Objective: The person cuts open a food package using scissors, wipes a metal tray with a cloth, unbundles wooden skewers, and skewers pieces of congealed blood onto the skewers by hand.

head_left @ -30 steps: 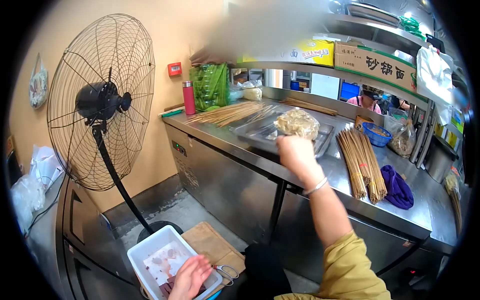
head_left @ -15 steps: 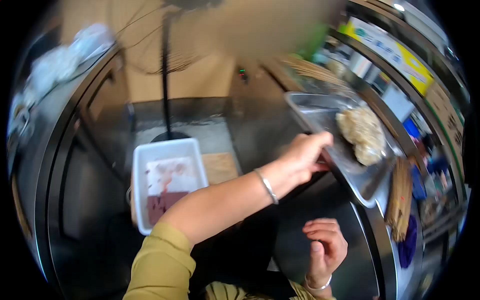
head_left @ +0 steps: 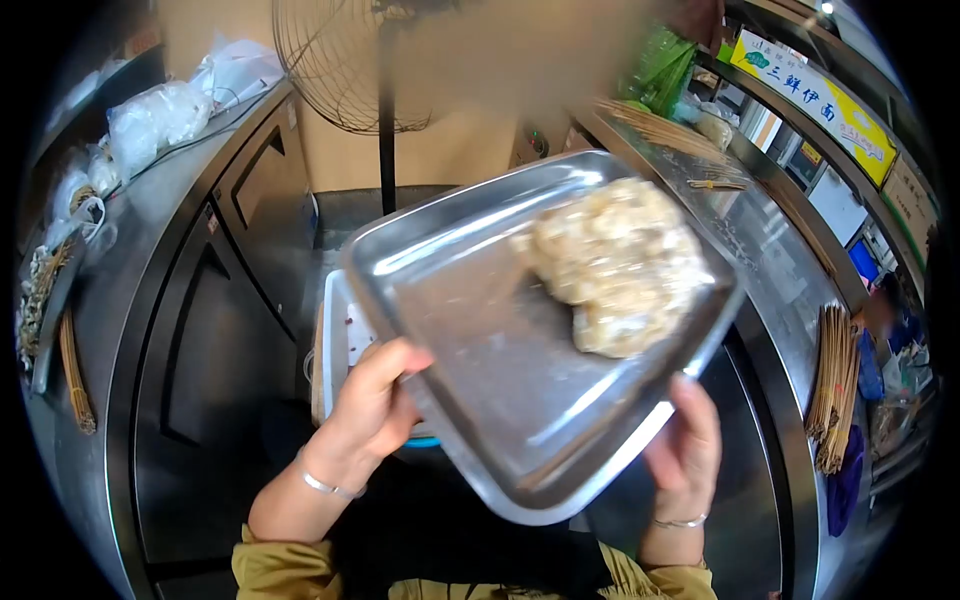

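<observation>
At my far left, a bundle of bamboo skewers (head_left: pixel 75 370) lies on the steel counter (head_left: pixel 165 225), with white plastic bags (head_left: pixel 160 115) farther back along it. Next comes the white plastic tub (head_left: pixel 343 310), low down and partly covered from view by what I'm carrying.

My left hand (head_left: pixel 368 405) is clamped on the left edge of the stainless-steel tray (head_left: pixel 470 350), thumb over the rim and the other fingers bent beneath it. The tray sits between my two hands, raised in front of me and angled in my view. On its right half rests a clear plastic bag (head_left: pixel 625 260) with pale, lumpy contents, well apart from my left fingers and nearer my right ones, touching neither.

My right hand (head_left: pixel 690 440) is closed on the right edge, one tip up at the rim; the tray hides some of those fingers.

Farther right, on the other counter (head_left: pixel 745 250), lie tied skewers (head_left: pixel 830 385) and, just beside them, a purple cloth (head_left: pixel 845 485).
</observation>
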Demonstrator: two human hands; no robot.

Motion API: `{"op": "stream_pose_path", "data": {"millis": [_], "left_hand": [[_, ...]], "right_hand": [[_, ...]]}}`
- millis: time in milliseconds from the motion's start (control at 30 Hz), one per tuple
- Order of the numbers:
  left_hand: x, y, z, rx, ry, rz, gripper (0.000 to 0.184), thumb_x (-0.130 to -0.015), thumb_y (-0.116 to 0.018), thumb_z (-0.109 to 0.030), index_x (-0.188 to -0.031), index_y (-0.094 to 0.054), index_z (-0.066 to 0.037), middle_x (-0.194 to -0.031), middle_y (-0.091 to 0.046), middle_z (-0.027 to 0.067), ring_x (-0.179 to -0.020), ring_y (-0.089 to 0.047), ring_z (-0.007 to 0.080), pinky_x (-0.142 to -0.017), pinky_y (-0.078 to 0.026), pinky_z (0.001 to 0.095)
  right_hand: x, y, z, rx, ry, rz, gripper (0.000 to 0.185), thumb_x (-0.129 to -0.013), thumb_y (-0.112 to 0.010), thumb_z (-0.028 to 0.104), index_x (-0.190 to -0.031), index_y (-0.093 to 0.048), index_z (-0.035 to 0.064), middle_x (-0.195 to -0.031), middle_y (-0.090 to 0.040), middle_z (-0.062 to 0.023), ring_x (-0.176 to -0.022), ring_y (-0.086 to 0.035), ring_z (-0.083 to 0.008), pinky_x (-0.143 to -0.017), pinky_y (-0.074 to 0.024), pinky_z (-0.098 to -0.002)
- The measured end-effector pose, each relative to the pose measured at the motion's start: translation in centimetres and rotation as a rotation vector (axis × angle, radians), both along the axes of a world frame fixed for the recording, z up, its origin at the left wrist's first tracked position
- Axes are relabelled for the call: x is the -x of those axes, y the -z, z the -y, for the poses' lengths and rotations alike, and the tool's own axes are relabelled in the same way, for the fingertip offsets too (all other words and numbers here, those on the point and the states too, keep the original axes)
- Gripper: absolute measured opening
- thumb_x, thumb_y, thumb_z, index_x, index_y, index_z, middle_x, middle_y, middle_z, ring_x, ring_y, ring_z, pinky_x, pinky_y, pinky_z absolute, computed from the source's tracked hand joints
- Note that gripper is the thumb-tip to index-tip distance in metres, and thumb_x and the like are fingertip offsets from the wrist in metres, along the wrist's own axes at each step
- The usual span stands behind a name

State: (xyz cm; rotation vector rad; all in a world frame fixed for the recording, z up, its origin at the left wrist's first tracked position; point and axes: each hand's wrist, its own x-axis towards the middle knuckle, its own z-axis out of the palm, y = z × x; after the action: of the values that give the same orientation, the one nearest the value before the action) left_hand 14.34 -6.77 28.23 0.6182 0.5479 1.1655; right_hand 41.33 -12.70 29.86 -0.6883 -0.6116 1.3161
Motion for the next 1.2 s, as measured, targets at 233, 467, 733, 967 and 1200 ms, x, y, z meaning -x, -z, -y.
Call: {"op": "stream_pose_path", "data": {"millis": [233,467,733,967,1200], "left_hand": [[7.6,10.9,4.3,0.130,-0.343,-0.035,0.046,-0.068,-0.053,0.002,-0.113,-0.050,0.007,-0.105,-0.059,0.0157,-0.097,-0.058,0.0298,-0.086,-0.049,0.0426],[9.9,21.3,5.0,0.309,-0.325,0.035,0.048,-0.072,-0.055,0.006,-0.119,-0.045,0.002,-0.111,-0.054,0.0130,-0.103,-0.055,0.0282,-0.090,-0.047,0.0422],[9.4,21.6,4.6,0.394,-0.252,-0.379,0.040,-0.084,-0.058,-0.016,-0.118,-0.045,0.000,-0.104,-0.057,0.0107,-0.084,-0.062,0.0186,-0.071,-0.053,0.0303],[6.7,21.8,5.8,0.540,-0.167,-0.356,0.034,-0.087,-0.058,-0.026,-0.106,-0.051,0.001,-0.081,-0.064,0.0152,-0.066,-0.062,0.0179,-0.059,-0.050,0.0244],[7.3,21.2,5.7,0.555,0.010,-0.317,0.045,-0.091,-0.054,-0.037,-0.109,-0.051,0.004,-0.089,-0.065,0.0184,-0.075,-0.063,0.0179,-0.066,-0.050,0.0239]], "right_hand": [[7.7,10.8,-7.8,0.264,-0.365,0.079,0.028,-0.072,-0.049,-0.010,-0.098,-0.056,-0.0054,-0.091,-0.063,-0.0116,-0.080,-0.062,-0.0198,-0.070,-0.0508,-0.0302],[11.4,24.1,-15.9,0.442,-0.522,0.297,0.037,-0.066,-0.048,-0.011,-0.102,-0.056,-0.0046,-0.089,-0.061,-0.0120,-0.077,-0.059,-0.0231,-0.072,-0.0505,-0.0317],[12.0,24.4,-19.4,0.403,-0.514,0.746,0.033,-0.068,-0.055,-0.002,-0.101,-0.057,-0.0072,-0.084,-0.062,-0.0113,-0.069,-0.059,-0.0215,-0.063,-0.0491,-0.0316],[12.0,23.9,-20.6,0.274,-0.460,1.156,0.041,-0.071,-0.060,0.008,-0.106,-0.051,-0.0119,-0.096,-0.062,-0.0239,-0.089,-0.062,-0.0324,-0.080,-0.0484,-0.0361],[11.9,23.2,-21.0,0.119,-0.317,1.610,0.044,-0.075,-0.062,0.018,-0.107,-0.048,-0.0094,-0.098,-0.059,-0.0316,-0.096,-0.057,-0.0430,-0.084,-0.0456,-0.0434]]}}
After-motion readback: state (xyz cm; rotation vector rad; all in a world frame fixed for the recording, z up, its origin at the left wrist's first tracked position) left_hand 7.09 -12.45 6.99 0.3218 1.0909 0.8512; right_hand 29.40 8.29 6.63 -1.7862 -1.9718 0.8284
